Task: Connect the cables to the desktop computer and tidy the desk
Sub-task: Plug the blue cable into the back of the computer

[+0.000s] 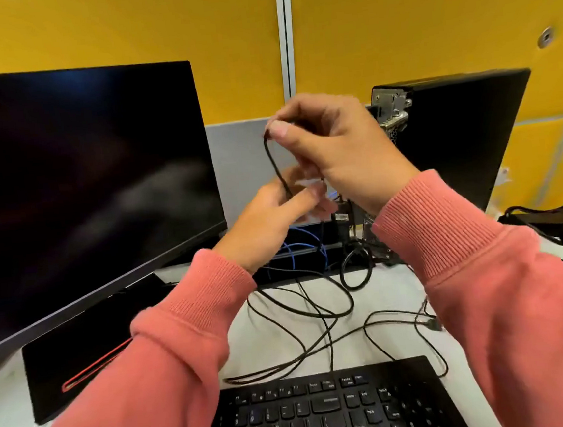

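Bright, even indoor light; wide-angle warp and motion blur.

Evenly lit from above, with soft grey glare streaked across the dark monitor and only faint shadows on the desk. Smeared by movement around the hands and the thin black cable; bowed and stretched toward the edges, soft throughout.

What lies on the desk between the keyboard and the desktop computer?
In the head view, loose black cables lie looped and tangled on the white desk between the keyboard and the desktop computer. Blue cables sit further back.
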`<state>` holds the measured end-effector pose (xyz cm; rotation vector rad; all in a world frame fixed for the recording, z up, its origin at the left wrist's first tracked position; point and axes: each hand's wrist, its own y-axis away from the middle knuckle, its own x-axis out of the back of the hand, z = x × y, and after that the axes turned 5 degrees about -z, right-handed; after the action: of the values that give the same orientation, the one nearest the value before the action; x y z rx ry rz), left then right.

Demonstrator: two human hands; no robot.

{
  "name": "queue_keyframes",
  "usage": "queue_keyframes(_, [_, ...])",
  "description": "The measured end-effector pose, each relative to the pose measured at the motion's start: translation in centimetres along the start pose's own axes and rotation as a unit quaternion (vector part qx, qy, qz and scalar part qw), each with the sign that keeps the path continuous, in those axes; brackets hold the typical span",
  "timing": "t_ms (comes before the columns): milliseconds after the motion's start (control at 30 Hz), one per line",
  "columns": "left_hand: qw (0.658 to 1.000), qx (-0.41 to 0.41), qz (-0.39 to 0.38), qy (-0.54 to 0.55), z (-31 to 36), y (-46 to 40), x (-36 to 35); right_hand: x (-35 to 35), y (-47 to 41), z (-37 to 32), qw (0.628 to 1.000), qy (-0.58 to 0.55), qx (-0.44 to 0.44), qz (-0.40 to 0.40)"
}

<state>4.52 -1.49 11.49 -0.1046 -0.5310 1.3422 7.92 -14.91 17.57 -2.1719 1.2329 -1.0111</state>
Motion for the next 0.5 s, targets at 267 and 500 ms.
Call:
queue_keyframes(267, [0.992, -0.020, 0.076, -0.094, -1.7, 0.2, 0.7, 4.2, 1.4, 0.0, 0.981, -0.134, -0.092, 0.105])
queue_keyframes(500, [0.976, 0.050, 0.198, -0.079, -3.3, -1.4, 2.4, 3.6, 5.4, 3.8, 0.933, -0.241, -0.242, 0.114])
